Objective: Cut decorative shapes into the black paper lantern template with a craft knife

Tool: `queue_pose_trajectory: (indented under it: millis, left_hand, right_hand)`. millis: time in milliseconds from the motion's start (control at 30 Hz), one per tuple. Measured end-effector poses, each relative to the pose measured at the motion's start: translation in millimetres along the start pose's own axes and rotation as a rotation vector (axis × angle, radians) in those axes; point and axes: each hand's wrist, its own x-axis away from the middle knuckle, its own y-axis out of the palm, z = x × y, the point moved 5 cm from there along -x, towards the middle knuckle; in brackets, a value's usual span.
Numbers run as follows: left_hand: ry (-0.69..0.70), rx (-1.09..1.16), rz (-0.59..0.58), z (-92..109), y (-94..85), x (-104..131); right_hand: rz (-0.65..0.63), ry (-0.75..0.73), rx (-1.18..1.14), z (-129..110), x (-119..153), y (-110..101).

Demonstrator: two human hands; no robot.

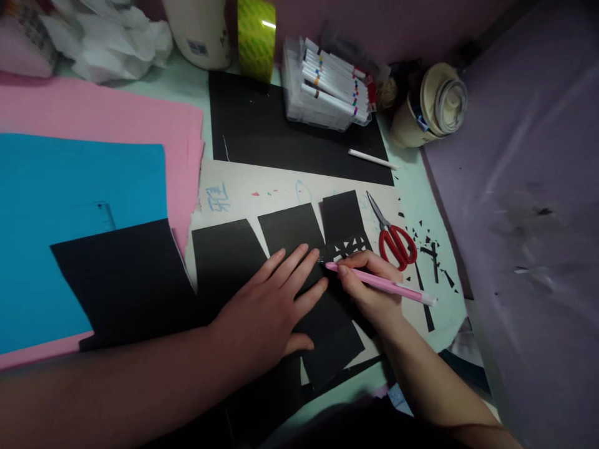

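Note:
My left hand (281, 293) lies flat with its fingers a little spread, pressing on a sheet of black paper (292, 226). In my right hand (369, 284) is a slim pink pen (384, 282), held in a writing grip. Its tip meets the black paper just beside my left fingertips; the exact point is too small to make out. Close above my right hand, a narrow black paper piece (344, 215) has a row of small cut-out shapes. Scissors with red handles (397, 246) rest to the right of it, blades pointing away from me.
Black paper scraps (435, 255) litter the right side. Blue paper (126, 181) and pink paper (182, 131) lie at left. At the back stand a yellow tape roll (256, 40), a box of white markers (334, 84) and a lidded cup (430, 106). One loose white stick (372, 158) lies nearby.

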Motion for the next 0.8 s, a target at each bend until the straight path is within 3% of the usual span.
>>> queue_pose_trajectory:
  millis: [800]
  left_hand:
    - [-0.008, 0.009, -0.027, -0.9, -0.1, -2.1]
  right_hand:
    - [0.007, 0.043, 0.041, 1.5, 0.5, -0.2]
